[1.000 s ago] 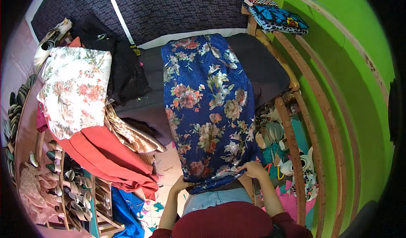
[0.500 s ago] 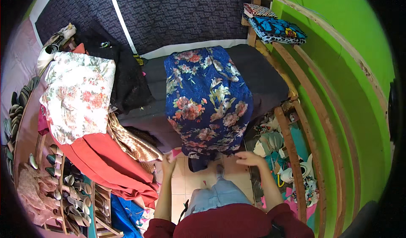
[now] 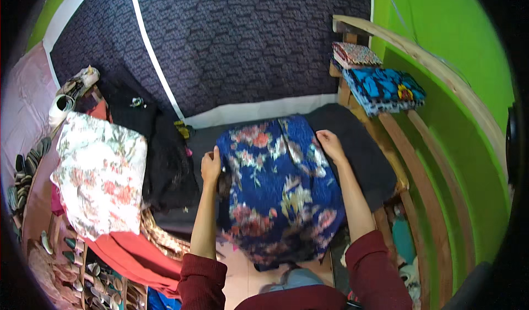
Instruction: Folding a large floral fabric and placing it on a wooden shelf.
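Note:
A dark blue floral cloth (image 3: 281,191) lies over the black-covered bench and hangs down its front edge towards me. At its left edge, my left hand (image 3: 210,166) is closed, thumb and fingers pinching the border. My right hand (image 3: 331,146) grips the right edge near the far end, its fingers bent over the fabric. Between the hands, the cloth is spread with a few soft folds. Its lower end droops in front of my legs.
White floral fabric (image 3: 102,178) and a red cloth (image 3: 138,263) are draped at the left, beside a black cloth heap (image 3: 165,161). Shoes (image 3: 102,285) fill a rack at lower left. Wooden rails (image 3: 424,183) stand at right, with folded patterned fabrics (image 3: 383,87) on top.
Both hands have moved forward from the near end of the cloth to its side edges and taken hold. The view has shifted, and my body leans closer over the bench.

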Tool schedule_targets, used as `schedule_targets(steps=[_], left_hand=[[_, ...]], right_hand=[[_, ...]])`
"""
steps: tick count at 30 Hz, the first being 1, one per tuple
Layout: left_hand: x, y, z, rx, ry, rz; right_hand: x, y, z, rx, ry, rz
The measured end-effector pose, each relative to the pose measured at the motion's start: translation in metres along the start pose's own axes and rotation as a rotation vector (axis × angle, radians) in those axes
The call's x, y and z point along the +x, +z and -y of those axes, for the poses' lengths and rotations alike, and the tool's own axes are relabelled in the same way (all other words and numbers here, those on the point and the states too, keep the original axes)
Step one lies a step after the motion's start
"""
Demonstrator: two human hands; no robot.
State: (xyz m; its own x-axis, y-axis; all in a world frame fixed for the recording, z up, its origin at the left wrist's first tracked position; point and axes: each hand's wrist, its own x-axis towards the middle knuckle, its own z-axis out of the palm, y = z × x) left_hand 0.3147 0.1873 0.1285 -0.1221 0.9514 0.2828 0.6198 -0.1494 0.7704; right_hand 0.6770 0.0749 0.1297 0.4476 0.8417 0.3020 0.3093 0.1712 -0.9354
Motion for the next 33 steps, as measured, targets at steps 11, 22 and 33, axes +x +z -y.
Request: schedule_targets(steps=[11, 22, 33], left_hand=[[0.098, 0.074, 0.014, -0.198, -0.145, 0.252], [0.127, 0.018, 0.078, -0.544, -0.197, -0.061], [0.133, 0.094, -0.005, -0.255, -0.543, 0.644]], right_hand=[[0.165, 0.073, -0.045, -0.724, 0.288, 0.020], [0.157, -0.008, -0.128, -0.195, 0.337, -0.134], [0.161, -0.002, -0.100, -0.748, 0.160, 0.075]])
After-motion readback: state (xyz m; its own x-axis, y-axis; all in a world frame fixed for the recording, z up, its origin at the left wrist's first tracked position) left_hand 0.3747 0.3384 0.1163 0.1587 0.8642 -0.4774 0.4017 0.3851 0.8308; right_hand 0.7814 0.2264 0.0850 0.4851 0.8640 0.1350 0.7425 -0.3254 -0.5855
